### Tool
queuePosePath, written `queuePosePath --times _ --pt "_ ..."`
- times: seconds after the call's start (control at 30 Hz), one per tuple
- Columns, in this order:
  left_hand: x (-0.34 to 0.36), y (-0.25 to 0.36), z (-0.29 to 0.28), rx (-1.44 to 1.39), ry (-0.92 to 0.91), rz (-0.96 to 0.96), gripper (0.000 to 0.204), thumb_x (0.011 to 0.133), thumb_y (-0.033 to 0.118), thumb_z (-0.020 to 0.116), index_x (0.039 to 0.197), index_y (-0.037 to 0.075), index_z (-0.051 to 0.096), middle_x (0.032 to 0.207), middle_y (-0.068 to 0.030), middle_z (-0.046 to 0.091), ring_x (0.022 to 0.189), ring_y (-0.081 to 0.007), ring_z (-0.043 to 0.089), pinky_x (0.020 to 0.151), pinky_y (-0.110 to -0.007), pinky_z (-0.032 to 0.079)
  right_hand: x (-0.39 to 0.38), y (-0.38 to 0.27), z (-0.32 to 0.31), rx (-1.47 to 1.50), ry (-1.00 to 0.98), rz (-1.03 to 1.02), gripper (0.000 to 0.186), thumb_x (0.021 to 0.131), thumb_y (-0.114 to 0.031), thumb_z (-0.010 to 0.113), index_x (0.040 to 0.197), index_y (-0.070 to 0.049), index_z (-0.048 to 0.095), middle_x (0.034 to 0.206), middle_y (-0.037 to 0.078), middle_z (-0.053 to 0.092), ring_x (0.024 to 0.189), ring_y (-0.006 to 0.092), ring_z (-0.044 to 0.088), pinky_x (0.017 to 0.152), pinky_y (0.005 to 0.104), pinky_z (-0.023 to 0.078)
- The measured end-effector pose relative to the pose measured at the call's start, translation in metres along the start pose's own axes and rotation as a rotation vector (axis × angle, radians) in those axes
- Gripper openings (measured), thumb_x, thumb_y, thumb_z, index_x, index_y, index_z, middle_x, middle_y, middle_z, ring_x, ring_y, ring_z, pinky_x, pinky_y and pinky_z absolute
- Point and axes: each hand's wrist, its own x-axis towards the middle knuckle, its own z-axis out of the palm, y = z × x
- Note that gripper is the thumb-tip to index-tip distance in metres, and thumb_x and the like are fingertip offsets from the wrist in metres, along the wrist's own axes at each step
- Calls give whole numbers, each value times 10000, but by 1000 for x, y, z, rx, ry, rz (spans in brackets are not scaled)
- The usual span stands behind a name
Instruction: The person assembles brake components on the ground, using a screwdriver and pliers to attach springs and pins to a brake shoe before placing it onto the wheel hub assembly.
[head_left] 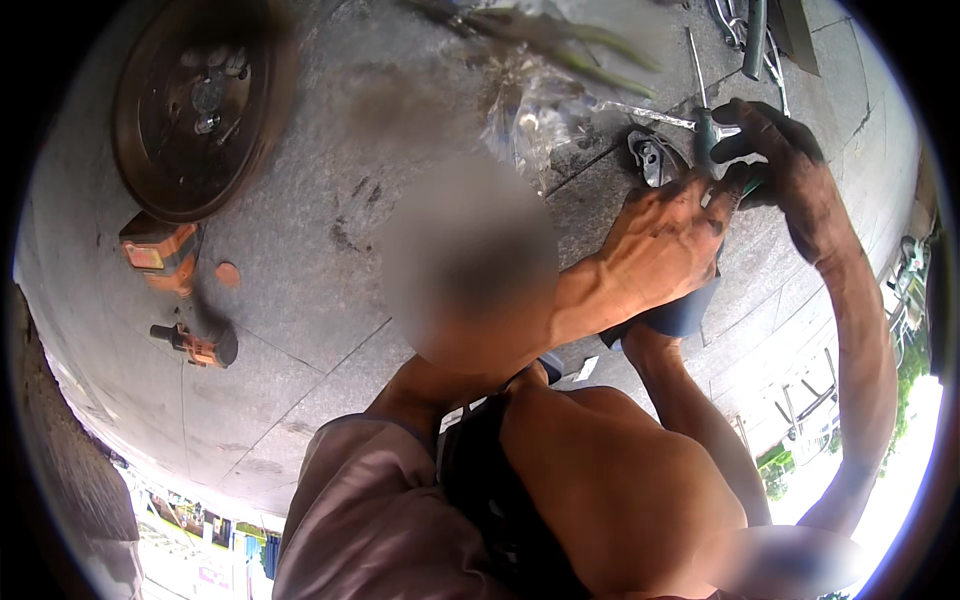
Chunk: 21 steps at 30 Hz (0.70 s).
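My left hand [665, 240] reaches across to the right, its soiled fingers pressed together close to my right hand. My right hand [790, 165] has blackened fingers bent inward. A small green piece [753, 185] shows between the two hands, its kind mostly hidden by fingers. What my left hand grips cannot be made out. Just beyond the fingers lies a screwdriver [704, 135] with a dark handle and a thin shaft pointing away. Beside it is a curved metal part [652, 158] with holes. A shiny wrench [650, 115] lies past that part.
A round brown pan [135, 130] with small metal parts stands at the far left. Nearer is an orange and black cordless power tool [200, 340]. Crumpled clear plastic [530, 125] lies mid-floor. Several tools, including a dark bar [755, 40], lie far right. My sandalled foot [660, 335] is below my hands.
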Motion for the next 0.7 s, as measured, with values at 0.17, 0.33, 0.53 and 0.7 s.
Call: queuePosePath --times 0.17,0.33,0.53,0.7 --pt "-2 -16 -1 -83 -35 15 449 822 174 741 1227 33 609 1160 -160 642 1012 -303 674 860 -443 582 60 20 -52 -443 213 -354 564 1013 -554 533 1233 -51 663 1029 73 685 931 161 664 795 312 540" --pt "-31 -54 -48 -230 -290 -300 300 884 105 638 1178 50 636 1054 -161 684 933 -300 698 810 -432 587 107 68 -38 -962 379 -564 472 986 -461 617 1295 -104 631 1050 163 713 1000 318 702 826 421 576" --pt "-61 -81 -76 561 -11 -177 544 752 129 705 1291 114 633 1171 -131 668 1066 -338 661 956 -451 531 72 118 2 -753 376 -304 444 960 -467 649 1164 -75 611 1005 235 721 966 455 695 822 508 545" --pt "-61 -90 -87 735 -13 -114 548 750 167 743 1283 100 632 1280 -140 626 1189 -380 595 1063 -482 463 62 135 5 -533 421 -323 383 953 -369 663 1213 -94 599 920 219 734 945 420 714 818 474 541"
